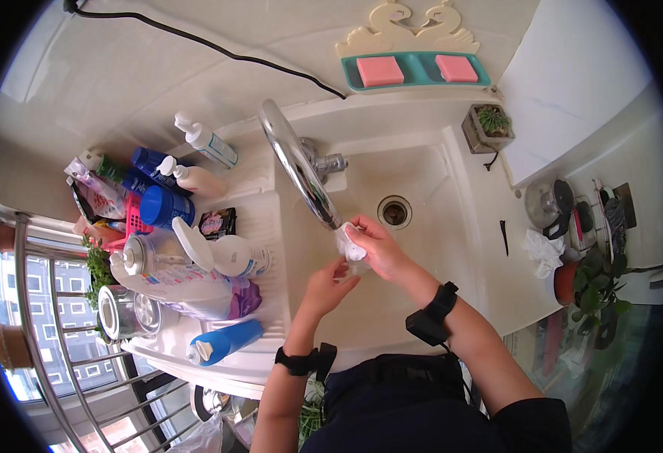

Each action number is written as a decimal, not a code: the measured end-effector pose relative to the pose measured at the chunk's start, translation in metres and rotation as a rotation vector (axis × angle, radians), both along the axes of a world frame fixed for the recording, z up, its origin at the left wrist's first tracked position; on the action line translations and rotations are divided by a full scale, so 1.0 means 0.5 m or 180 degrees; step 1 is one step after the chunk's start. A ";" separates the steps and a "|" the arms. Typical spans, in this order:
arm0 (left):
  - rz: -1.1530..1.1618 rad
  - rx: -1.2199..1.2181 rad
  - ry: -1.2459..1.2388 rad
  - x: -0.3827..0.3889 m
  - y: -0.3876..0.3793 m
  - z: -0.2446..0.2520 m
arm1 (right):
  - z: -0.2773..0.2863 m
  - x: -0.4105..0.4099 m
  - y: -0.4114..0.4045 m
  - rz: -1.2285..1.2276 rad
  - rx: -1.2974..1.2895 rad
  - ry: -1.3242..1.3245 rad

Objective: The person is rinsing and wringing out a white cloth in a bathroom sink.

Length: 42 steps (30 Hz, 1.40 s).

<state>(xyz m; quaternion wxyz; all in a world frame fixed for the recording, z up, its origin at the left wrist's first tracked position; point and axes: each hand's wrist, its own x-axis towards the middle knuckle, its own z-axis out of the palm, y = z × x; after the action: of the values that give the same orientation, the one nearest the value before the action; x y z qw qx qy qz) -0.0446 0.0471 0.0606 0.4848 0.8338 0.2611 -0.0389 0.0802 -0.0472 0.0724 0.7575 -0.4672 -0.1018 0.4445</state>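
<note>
My right hand (pixel 381 247) grips a wet, crumpled white cloth or tissue (pixel 352 242) close below the spout end of the chrome faucet (pixel 303 170). Just left of and below it, my left hand (pixel 327 286) has its fingers apart beneath the white material; whether it touches it cannot be told. Both hands are over the white sink basin (pixel 428 272), whose round metal drain (pixel 394 212) lies beyond them. Each wrist wears a black strap, the right one with a black box on it.
Left ledge: white pump bottle (pixel 212 144), blue jar (pixel 164 206), white spray bottle (pixel 235 255), blue bottle (pixel 229 341). Behind the basin, a teal soap dish (pixel 416 82) holds two pink soaps. Right: potted cactus (pixel 493 122), black clip (pixel 503 238), crumpled tissue (pixel 544 251), leafy plant (pixel 597 283).
</note>
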 end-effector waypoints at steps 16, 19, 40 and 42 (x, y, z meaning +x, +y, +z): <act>0.1286 -0.3707 -0.1601 0.091 0.012 0.044 | -0.070 0.020 -0.066 -0.0009 -0.0335 -0.0925; 0.1459 -0.4087 -0.1523 0.089 0.015 0.043 | -0.099 -0.003 -0.085 0.0467 -0.0978 -0.1579; 0.1138 -0.2051 -0.1049 0.010 0.076 0.117 | -0.018 0.072 -0.105 -0.0391 -0.0614 -0.2139; 0.1205 -0.2111 -0.1042 0.018 0.071 0.128 | 0.015 0.073 -0.115 -0.0079 -0.0699 -0.2269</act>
<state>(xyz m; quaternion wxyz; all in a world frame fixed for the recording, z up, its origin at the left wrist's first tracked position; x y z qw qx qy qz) -0.0358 0.0825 0.1247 0.7608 0.5650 0.3026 0.1021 0.1169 -0.1048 0.0797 0.6252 -0.6723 -0.3053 0.2530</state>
